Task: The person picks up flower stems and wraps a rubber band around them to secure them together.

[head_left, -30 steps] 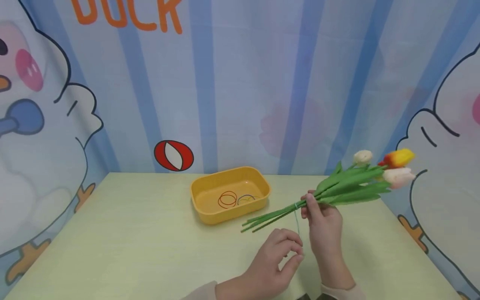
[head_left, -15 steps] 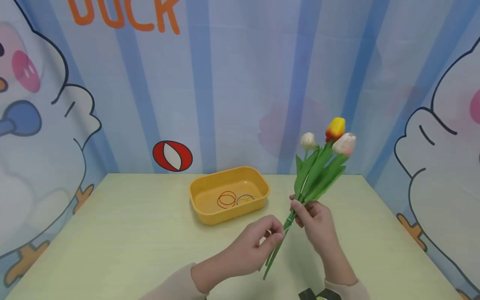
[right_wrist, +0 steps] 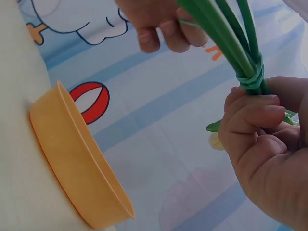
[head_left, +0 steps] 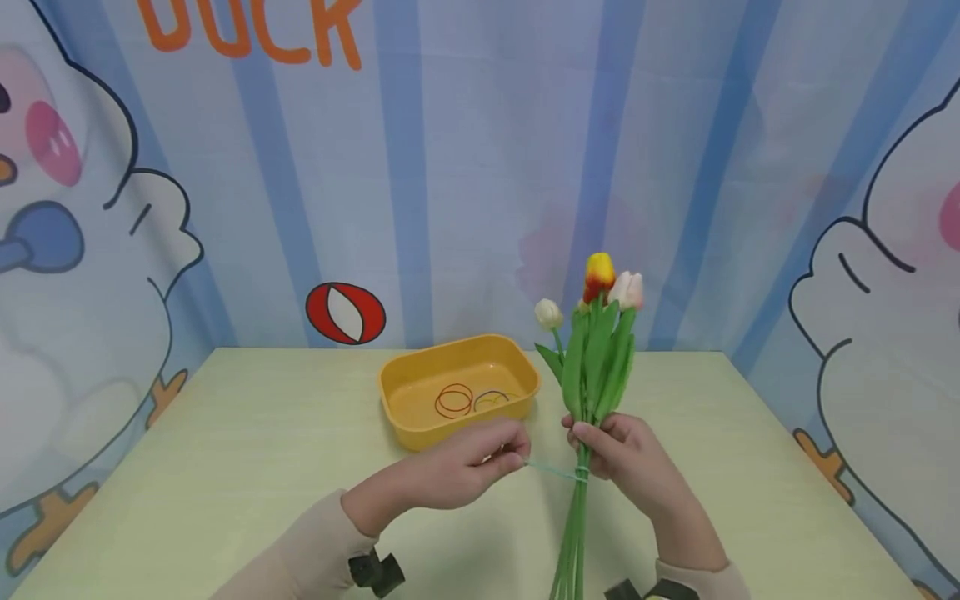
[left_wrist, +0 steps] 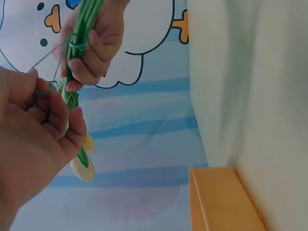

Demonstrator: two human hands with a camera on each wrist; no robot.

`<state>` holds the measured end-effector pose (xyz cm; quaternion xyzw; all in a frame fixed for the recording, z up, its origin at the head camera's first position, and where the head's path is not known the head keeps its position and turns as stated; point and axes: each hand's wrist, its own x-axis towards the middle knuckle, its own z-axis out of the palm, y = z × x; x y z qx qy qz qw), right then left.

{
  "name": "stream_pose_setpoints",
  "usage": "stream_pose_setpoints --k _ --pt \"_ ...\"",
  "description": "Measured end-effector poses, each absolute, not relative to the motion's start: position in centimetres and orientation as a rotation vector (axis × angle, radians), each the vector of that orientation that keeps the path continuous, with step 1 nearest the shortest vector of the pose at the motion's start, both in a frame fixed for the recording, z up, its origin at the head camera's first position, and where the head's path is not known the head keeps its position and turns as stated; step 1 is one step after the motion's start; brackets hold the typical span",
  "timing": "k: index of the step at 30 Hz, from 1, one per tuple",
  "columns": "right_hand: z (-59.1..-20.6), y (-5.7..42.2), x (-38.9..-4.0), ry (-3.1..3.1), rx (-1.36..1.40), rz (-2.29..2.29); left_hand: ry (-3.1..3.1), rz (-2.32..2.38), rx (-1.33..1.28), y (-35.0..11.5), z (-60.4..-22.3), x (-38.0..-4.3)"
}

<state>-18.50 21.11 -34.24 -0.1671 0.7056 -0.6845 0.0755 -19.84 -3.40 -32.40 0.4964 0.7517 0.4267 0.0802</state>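
Observation:
My right hand (head_left: 630,458) grips a bunch of tulips (head_left: 596,358) by the stems, just below the leaves. The blooms, white, pale pink and yellow-red, point up and the stem ends point down toward me. A thin green rubber band (right_wrist: 252,79) is wound round the stems just beyond that hand's fingers. Left of the bunch, my left hand (head_left: 457,467) pinches a loop of the same band between thumb and fingers. In the left wrist view the pulled loop (left_wrist: 50,55) runs taut from the stems to the fingertips.
A yellow plastic tray (head_left: 420,437) stands on the pale table (head_left: 247,467) behind the left hand. Inside it lie red rubber bands (head_left: 453,402) and a blue one (head_left: 491,394). A striped cartoon curtain (head_left: 480,167) hangs behind the table.
The tulips have swung from pointing right to upright, moving left with the right hand. The left hand has moved up and left, drawing the band's loop out sideways from the stems.

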Motion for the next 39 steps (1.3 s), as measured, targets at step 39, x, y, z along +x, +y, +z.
stream_pose_setpoints --k 39 --pt "-33.1 19.6 -17.8 1.215 -0.175 -2.864 1.991 2.086 0.702 3.7 -39.2 -15.6"
